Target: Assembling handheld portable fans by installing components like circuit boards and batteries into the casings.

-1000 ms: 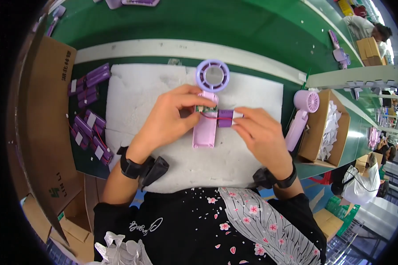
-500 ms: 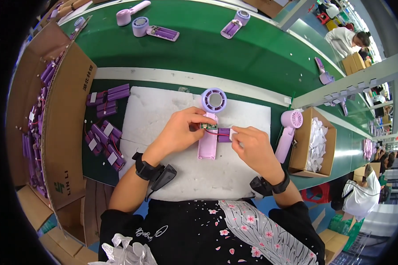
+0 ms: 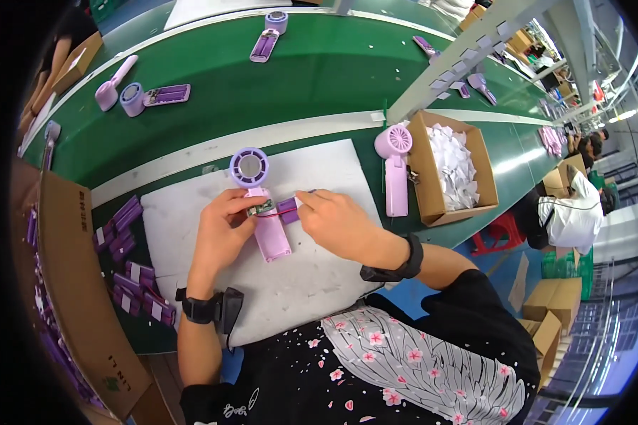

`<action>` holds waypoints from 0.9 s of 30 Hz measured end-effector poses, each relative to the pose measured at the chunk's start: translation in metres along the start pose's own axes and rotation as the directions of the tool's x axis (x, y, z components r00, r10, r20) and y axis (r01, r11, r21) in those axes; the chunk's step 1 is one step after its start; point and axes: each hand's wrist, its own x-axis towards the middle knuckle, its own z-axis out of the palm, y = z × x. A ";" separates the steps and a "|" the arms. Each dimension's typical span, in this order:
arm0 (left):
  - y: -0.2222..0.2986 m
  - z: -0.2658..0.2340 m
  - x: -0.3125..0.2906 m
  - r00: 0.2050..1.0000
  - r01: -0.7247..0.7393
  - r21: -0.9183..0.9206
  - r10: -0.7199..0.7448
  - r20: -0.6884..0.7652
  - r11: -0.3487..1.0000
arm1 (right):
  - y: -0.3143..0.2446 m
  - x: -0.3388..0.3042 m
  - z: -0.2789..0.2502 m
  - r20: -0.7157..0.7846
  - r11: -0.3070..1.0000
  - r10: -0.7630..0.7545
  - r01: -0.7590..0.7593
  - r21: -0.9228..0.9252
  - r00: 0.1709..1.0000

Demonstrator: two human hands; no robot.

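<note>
Left hand (image 3: 223,230) pinches the small circuit board (image 3: 261,207) on the open purple handheld fan (image 3: 261,205) on the white mat (image 3: 191,212), right hand (image 3: 333,223) pinches the purple battery (image 3: 288,210); tugging could snap the thin wires.

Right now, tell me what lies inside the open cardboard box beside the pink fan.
The cardboard box holds a heap of small white pieces, seemingly paper or plastic bits. Anything beneath the heap is covered and cannot be seen. The pink fan lies outside, against its left wall.
</note>
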 end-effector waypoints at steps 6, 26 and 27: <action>0.006 -0.003 0.000 1.000 0.005 0.010 -0.005 0.012 1.000 | 0.001 0.006 -0.005 0.030 0.979 0.130 -0.133 0.156 0.991; 0.018 -0.003 -0.002 1.000 0.020 0.185 -0.023 0.014 0.983 | 0.023 -0.007 -0.059 -0.070 0.818 0.304 -0.223 0.531 0.950; 0.018 -0.003 -0.001 1.000 0.003 0.189 -0.005 0.010 0.982 | 0.018 0.002 -0.037 -0.202 0.896 0.085 0.014 0.443 0.976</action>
